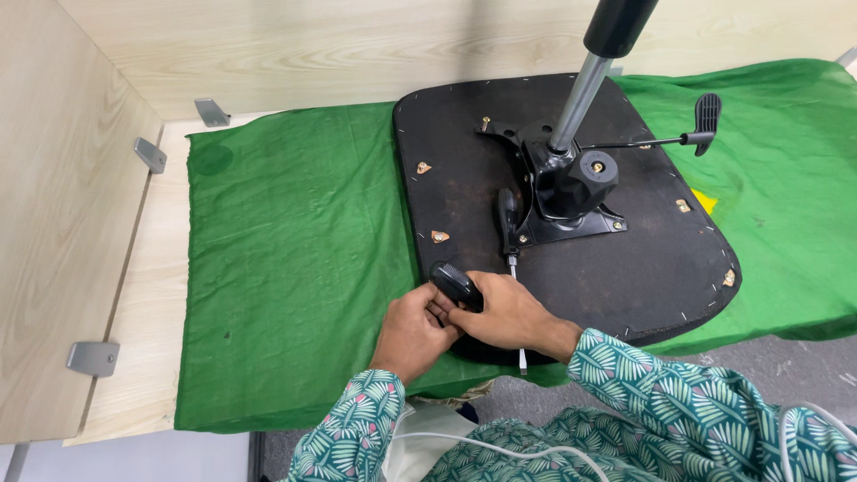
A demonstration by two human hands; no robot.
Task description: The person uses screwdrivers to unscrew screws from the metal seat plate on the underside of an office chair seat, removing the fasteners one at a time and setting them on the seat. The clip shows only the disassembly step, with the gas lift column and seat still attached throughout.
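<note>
Gripping a black handle (457, 284) together, left hand (411, 332) and right hand (509, 314) sit at the seat base's (464, 161) near edge; a screwdriver (509, 223) lies just beyond, long axis pointing away, nearer the right hand.

My hands (464, 321) cover most of the black tool (457, 284) and the seat's (571, 268) near edge. The gas cylinder (616, 27) runs off the top edge. I can't read the small brackets' (439, 236) screws.

Likely a workshop bench, wooden partition walls (54, 223), green cloth (295, 259), upturned chair seat (625, 268)
</note>
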